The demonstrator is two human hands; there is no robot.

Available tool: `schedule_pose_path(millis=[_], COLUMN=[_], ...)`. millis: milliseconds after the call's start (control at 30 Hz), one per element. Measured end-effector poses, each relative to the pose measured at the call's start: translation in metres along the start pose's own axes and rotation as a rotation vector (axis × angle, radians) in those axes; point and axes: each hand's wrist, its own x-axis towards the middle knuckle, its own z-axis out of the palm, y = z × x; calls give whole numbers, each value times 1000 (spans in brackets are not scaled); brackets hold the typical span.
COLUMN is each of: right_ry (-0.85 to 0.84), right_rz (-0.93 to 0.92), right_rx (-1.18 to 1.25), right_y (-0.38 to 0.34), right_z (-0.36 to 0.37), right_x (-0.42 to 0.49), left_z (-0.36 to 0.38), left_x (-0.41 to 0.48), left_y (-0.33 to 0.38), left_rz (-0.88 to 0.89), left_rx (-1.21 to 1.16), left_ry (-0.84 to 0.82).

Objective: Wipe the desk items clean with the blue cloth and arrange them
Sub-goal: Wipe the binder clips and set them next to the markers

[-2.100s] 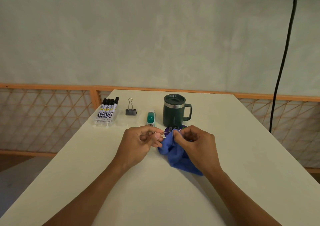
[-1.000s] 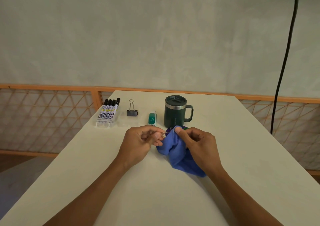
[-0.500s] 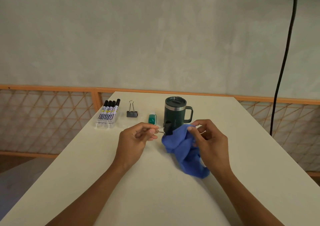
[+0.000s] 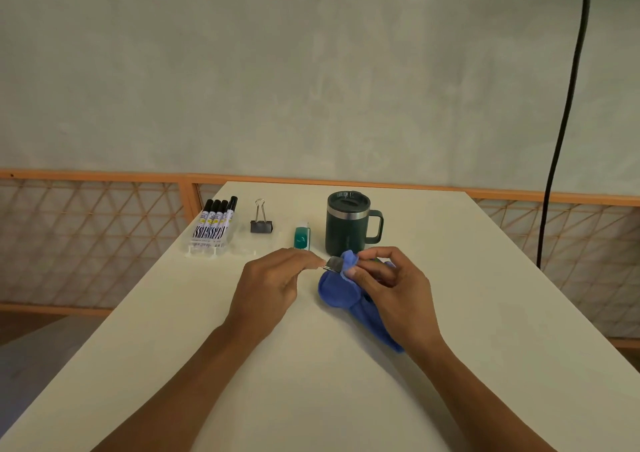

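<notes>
My left hand (image 4: 273, 283) pinches the wire handles of a small black binder clip (image 4: 333, 263) just above the white desk (image 4: 311, 382). My right hand (image 4: 391, 283) holds the blue cloth (image 4: 341, 294) and presses a fold of it round the clip's body. The cloth trails back along the desk under my right wrist. Behind my hands stands a dark green lidded mug (image 4: 348, 224). To its left lie a green eraser (image 4: 302, 237), a second binder clip (image 4: 260, 221) and a pack of black markers (image 4: 214, 224) in a row.
The desk's far edge meets an orange wooden rail with lattice panels (image 4: 86, 236). A black cable (image 4: 561, 132) hangs down the wall at the right. The desk's left edge drops off beside the marker pack.
My right hand drew the cloth off the clip, baring its black body, then brought a fold back over it. Both hands have lowered slightly toward the desk.
</notes>
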Motion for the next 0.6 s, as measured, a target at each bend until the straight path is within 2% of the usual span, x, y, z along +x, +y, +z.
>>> schedule_pose_path(millis=[133,267,400,500,600], right_ry=[70,-44,-87,-54,86], right_rz=[-29,46,-60,-109,-68], right_rx=[-61,-40,-292,-366,-277], right_y=[2,3,4,6,6], right_z=[-6,-6,-6,-1,1], right_x=[5,5,4,4,2], left_z=[-3,-5,-5,-2,5], left_x=[2,5,4,1,2], left_y=[4,7,4,-1,1], left_rz=[52,120,148,165,130], left_rx=[45,41,62,72,55], left_ry=[38,93,91,82,90])
